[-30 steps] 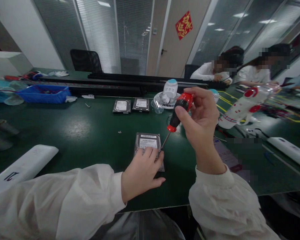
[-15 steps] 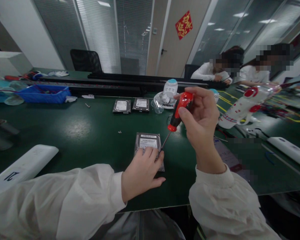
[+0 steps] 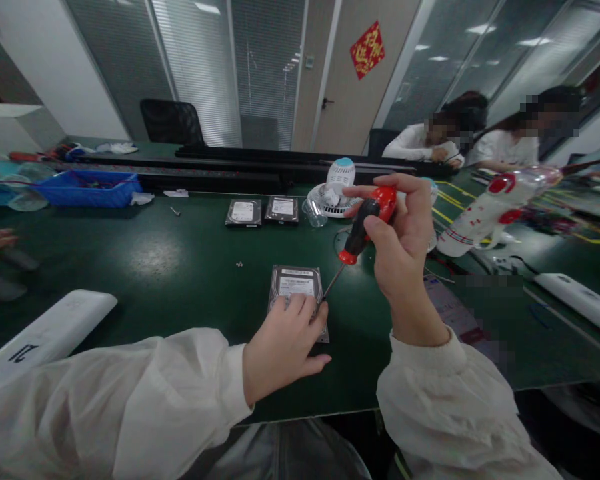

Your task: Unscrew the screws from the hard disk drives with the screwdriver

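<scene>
The right hand point(image 3: 405, 247) is clamped on a red-and-black screwdriver point(image 3: 359, 228) — its tip beside the left hand point(image 3: 284, 343), which lies unclenched across a hard drive point(image 3: 294, 275) on the counter point(image 3: 195, 287).

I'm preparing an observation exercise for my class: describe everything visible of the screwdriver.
The screwdriver has a thick black and red handle, apparently plastic or rubber, a red collar at its lower end, and a thin, straight shank that looks like metal. The right hand grips the handle. It slants, handle uppermost, the shank running down and leftward to the right side of the hard drive, close by the left hand. Its tip is too small to make out.
</scene>
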A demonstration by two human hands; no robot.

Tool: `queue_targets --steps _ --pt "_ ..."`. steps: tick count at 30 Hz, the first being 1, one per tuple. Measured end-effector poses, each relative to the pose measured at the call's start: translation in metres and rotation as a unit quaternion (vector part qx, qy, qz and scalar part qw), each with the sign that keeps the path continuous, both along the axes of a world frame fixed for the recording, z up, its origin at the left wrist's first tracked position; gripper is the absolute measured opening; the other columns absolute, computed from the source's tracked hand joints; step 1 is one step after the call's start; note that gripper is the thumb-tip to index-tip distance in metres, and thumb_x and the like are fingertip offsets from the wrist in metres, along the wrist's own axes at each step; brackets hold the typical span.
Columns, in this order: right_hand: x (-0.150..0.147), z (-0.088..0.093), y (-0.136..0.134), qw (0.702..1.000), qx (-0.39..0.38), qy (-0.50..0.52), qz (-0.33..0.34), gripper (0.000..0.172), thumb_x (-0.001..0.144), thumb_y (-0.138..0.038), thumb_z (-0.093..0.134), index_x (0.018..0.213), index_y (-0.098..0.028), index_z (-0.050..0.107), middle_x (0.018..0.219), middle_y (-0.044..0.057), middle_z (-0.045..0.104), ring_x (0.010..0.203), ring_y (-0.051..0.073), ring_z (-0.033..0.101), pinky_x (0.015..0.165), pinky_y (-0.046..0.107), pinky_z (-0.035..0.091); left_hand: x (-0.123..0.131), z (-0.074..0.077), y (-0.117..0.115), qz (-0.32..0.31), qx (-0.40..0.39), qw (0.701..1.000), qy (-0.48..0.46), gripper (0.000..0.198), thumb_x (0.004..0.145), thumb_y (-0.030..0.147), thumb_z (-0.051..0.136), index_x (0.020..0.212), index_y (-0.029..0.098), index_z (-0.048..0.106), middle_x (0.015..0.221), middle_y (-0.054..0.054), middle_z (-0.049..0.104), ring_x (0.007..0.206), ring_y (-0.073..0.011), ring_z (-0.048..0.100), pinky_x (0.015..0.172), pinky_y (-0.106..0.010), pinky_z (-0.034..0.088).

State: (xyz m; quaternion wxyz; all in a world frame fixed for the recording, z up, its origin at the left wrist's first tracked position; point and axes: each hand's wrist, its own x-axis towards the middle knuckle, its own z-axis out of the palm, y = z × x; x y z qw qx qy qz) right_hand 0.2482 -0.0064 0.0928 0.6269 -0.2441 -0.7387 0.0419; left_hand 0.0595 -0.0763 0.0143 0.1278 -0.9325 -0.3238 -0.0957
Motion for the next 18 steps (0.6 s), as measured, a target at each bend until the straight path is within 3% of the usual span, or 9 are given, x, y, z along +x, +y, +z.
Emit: queue_targets --steps 5,9,12,18 --pt "-0.0007 -0.0010 0.0018 0.996 0.044 -0.007 -0.081 0.040 0.089 -0.042 0.072 0.125 -0.030 0.062 0.116 0.003 0.062 0.105 0.020 0.065 0.100 0.046 0.058 0.0007 0.0012 -0.0005 -0.001 -0.004 1.000 0.000 0.077 0.093 0.067 0.054 0.145 0.011 0.055 0.119 -0.017 0.063 0.105 -0.0314 0.056 0.084 -0.043 0.045" --pt "0.0005 -0.0017 -0.0009 0.998 0.001 -0.004 -0.058 0.043 0.091 -0.036 0.067 0.134 -0.030 0.061 0.127 0.006 0.065 0.106 0.023 0.068 0.093 0.046 0.060 0.0009 0.0021 -0.0006 0.001 -0.008 1.000 0.004 0.076 0.093 0.067 0.054 0.145 0.011 0.055 0.120 -0.018 0.063 0.105 -0.0315 0.056 0.084 -0.044 0.045" --pt "0.0011 -0.0016 -0.0025 0.998 -0.039 -0.002 -0.046 0.040 0.095 -0.040 0.059 0.135 -0.034 0.058 0.129 0.006 0.066 0.108 0.024 0.069 0.089 0.045 0.062 0.0007 0.0016 -0.0005 0.000 -0.006 1.000 0.006 0.076 0.094 0.067 0.052 0.145 0.011 0.055 0.121 -0.018 0.063 0.106 -0.0316 0.056 0.084 -0.043 0.044" --pt "-0.0002 -0.0003 -0.0007 0.994 0.034 -0.014 -0.099 0.042 0.086 -0.042 0.073 0.126 -0.031 0.063 0.117 0.003 0.064 0.105 0.023 0.065 0.094 0.047 0.060 0.0004 0.0015 -0.0004 0.000 -0.006 1.000 0.007 0.076 0.095 0.067 0.051 0.146 0.011 0.054 0.121 -0.018 0.062 0.106 -0.0316 0.055 0.084 -0.043 0.044"
